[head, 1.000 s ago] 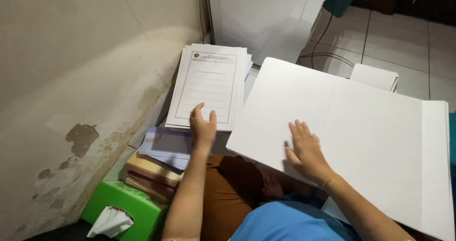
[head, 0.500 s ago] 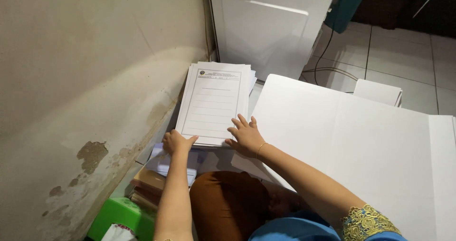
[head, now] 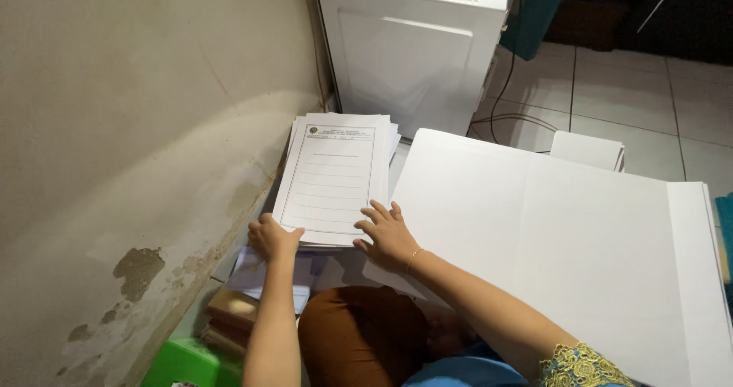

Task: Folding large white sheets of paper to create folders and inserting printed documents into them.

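Below, left hand (head: 271, 238) grips the forms (head: 332, 177) at their 7 o'clock corner. Right hand (head: 389, 234), open and flat, steadies the 5 o'clock corner, squaring the stack beside the board (head: 565, 234).

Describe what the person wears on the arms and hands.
Both hands are bare, no gloves or rings showing. The left hand and its forearm are uncovered as far as the picture shows. The right hand has a thin bracelet at the wrist, and a blue sleeve with gold lace trim ends near the elbow.
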